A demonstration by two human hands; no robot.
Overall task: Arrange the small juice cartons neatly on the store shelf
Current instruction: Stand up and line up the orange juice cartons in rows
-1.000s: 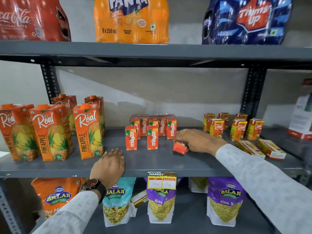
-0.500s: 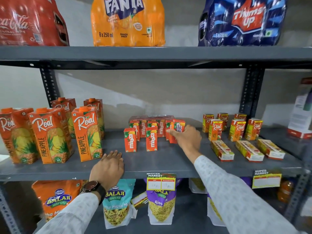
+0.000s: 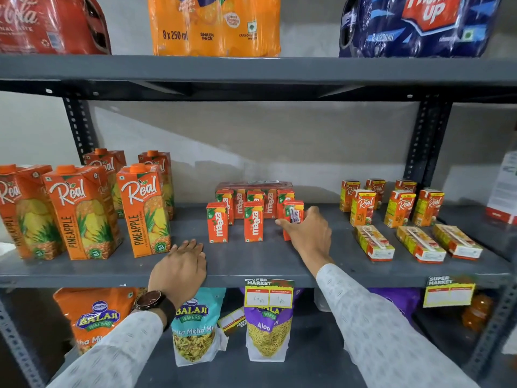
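Small red Maaza cartons stand in rows at the middle of the grey shelf. Two more stand in front, one at the left and one beside it. My right hand grips a third front carton, upright, with its straw side facing me. My left hand rests flat on the shelf's front edge, holding nothing. Small Real cartons stand to the right, and three lie flat in front of them.
Tall Real pineapple cartons stand at the left. Soft drink multipacks sit on the shelf above. Wafer bags and price tags hang below the shelf edge. A white box is at the far right.
My right hand picked a lying carton up from the shelf, carried it left and back, and stood it upright in the front row. My left hand stayed put.
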